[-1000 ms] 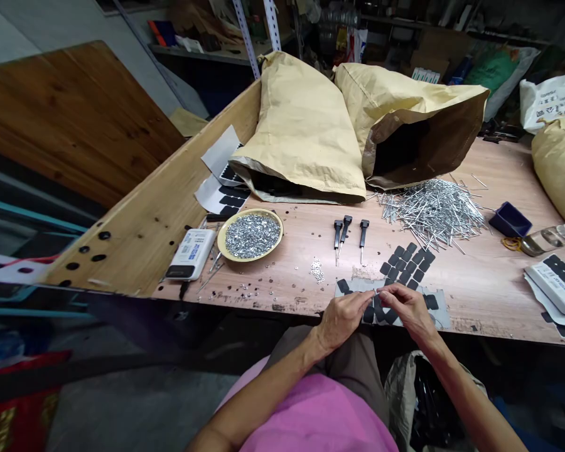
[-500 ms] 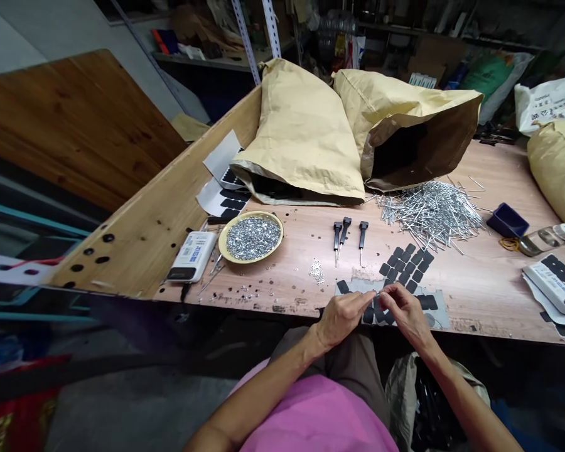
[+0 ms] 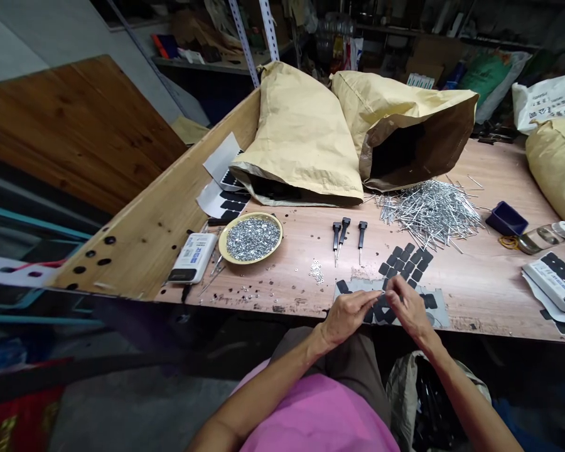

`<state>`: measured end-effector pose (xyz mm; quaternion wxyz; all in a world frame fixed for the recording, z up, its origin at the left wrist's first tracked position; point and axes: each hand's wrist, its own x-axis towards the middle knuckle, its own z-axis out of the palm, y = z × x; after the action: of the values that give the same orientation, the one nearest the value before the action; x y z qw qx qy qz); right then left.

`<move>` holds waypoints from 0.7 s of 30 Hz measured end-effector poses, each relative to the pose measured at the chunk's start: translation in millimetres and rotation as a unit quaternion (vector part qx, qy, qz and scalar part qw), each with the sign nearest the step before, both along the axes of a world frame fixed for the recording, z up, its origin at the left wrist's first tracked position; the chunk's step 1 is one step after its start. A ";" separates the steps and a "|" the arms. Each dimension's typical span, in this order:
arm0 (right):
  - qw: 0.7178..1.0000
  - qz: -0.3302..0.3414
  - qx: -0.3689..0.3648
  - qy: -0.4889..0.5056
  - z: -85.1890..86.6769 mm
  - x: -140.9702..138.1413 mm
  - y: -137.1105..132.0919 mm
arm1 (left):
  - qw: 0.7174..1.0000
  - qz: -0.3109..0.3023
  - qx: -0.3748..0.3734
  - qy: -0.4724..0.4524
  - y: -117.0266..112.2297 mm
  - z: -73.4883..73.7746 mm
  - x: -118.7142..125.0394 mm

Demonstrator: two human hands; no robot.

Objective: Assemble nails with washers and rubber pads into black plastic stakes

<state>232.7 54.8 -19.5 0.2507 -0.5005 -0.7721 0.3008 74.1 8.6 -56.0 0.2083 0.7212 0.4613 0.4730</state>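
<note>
My left hand [image 3: 351,314] and my right hand [image 3: 407,307] meet over a grey sheet [image 3: 440,301] at the table's front edge. Both are closed in a pinch, fingertips almost touching. Something tiny and pale shows between them, too small to name. Black rounded pads [image 3: 405,263] lie in rows just beyond my right hand, and others rest on the sheet beneath. Farther off, several black-handled tools with thin metal shafts [image 3: 361,235] lie on the wood. Small metal rings [image 3: 316,271] are scattered left of the sheet.
A yellow bowl [image 3: 225,252] of small metal pieces stands at left beside a white device [image 3: 193,257]. Large paper sacks [image 3: 306,138] take up the back. Thin metal rods [image 3: 430,210] form a pile at right, near a blue tray [image 3: 506,220] and a clear jar [image 3: 541,238].
My right hand has turned, its fingers now raised a little higher and slightly apart from the left fingertips. The left hand has barely shifted. Nothing on the table has moved.
</note>
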 end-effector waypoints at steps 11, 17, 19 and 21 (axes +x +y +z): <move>0.993 0.099 0.016 0.065 8.3 3.6 5.7 | 0.998 0.001 -0.027 -0.048 1.3 1.5 -3.1; 0.993 0.086 -0.025 0.070 4.9 4.3 3.0 | 0.994 -0.014 -0.066 -0.082 3.5 4.6 -4.0; 0.994 0.070 -0.043 0.069 5.2 6.6 3.8 | 0.991 -0.008 -0.090 -0.103 4.4 5.3 -4.6; 0.994 0.061 -0.044 0.075 6.8 8.6 5.5 | 0.987 -0.007 -0.114 -0.115 4.9 5.4 -5.6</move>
<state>241.3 60.3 -12.6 0.2667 -0.4395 -0.7660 0.3859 68.5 13.5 -50.6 0.3439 0.6365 0.4803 0.4958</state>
